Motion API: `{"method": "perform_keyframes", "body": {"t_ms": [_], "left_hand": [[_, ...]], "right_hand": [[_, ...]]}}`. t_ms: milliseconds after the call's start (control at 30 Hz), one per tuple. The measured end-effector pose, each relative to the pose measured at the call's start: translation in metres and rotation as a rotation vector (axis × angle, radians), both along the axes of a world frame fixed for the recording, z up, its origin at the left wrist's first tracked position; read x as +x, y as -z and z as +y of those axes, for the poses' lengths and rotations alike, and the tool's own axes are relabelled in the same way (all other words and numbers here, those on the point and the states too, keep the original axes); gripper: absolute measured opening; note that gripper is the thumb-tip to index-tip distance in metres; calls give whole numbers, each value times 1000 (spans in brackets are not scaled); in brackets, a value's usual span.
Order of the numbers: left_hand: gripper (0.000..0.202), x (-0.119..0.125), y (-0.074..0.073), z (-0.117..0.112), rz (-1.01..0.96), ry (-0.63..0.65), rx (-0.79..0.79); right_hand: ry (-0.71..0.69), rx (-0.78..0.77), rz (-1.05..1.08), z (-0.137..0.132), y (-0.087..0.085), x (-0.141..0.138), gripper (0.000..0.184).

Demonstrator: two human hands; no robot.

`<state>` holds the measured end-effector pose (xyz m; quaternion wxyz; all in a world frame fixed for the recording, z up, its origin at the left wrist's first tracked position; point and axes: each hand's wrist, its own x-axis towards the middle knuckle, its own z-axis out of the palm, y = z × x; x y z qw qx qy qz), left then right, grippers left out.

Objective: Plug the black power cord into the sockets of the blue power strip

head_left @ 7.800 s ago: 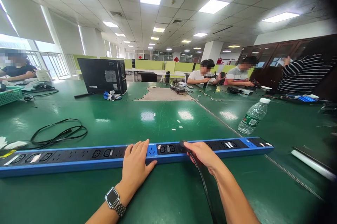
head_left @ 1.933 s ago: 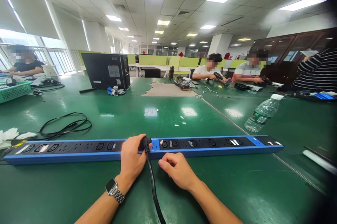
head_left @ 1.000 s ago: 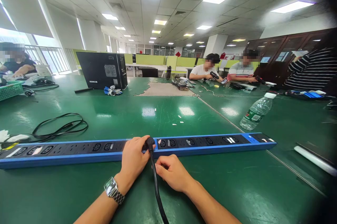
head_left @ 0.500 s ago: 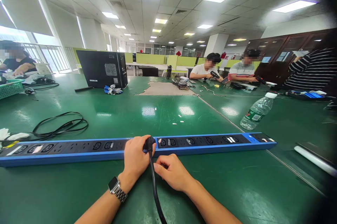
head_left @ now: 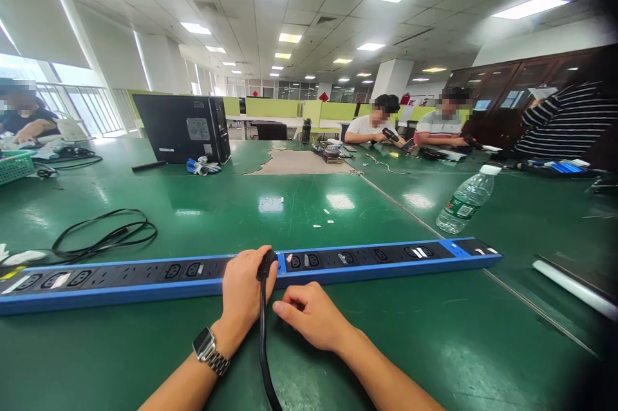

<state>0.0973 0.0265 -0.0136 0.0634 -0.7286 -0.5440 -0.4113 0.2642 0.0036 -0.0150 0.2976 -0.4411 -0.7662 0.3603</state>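
Note:
A long blue power strip (head_left: 376, 261) with black sockets lies across the green table (head_left: 299, 218) in front of me. My left hand (head_left: 244, 288), with a watch on its wrist, is closed around a black plug (head_left: 266, 263) that sits on the strip near its middle. The plug's black cable (head_left: 264, 346) runs down toward me between my arms. My right hand (head_left: 309, 314) rests on the table just in front of the strip, fingers curled in a loose fist, right beside the cable and holding nothing I can see.
A coiled black cable (head_left: 103, 237) lies at the left. A water bottle (head_left: 463, 208) lies at the right, and a black computer case (head_left: 181, 127) stands behind. Several people sit at the far and side tables.
My left hand took the plug from my right and set it on the strip's middle. In the last second the cable swung slightly left; both hands stayed nearly still.

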Motion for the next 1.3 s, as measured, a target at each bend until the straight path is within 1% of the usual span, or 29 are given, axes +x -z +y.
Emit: {"method": "perform_keyframes", "body": {"t_ms": [133,267,333,467,633,733,800,933,1067,1200,1300], "left_hand": [[28,0,-2,-2,56,42,-17],[32,2,-4,-2,88,122,-35],[36,4,-5,-2,104,141,-47],[41,8,-5,-2,147,134,-85],[42,7,-5,-5,194,126,-114],[47,5,-2,-6,213,145,-106],[50,3,1,-6,191,148,-81],[46,2,5,-4,141,140,-44],[42,3,3,-3,142,149,-56],[41,4,1,-3,127,146,-51],[41,3,3,-2,136,146,-46]], "right_hand": [[6,7,-15,0,-2,0,35],[-3,11,-20,0,-1,0,35],[-14,8,-9,0,0,-1,36],[-25,-5,16,0,-1,-1,42],[-15,-10,11,0,-2,-2,41],[-22,-18,22,-1,-2,-2,41],[-24,-28,34,-1,-2,-2,40],[-22,-34,41,-1,-5,-2,34],[-20,-31,38,-2,-8,-2,29],[-6,-33,24,-3,-8,-2,29],[-1,-29,26,-2,-6,-2,31]]}}
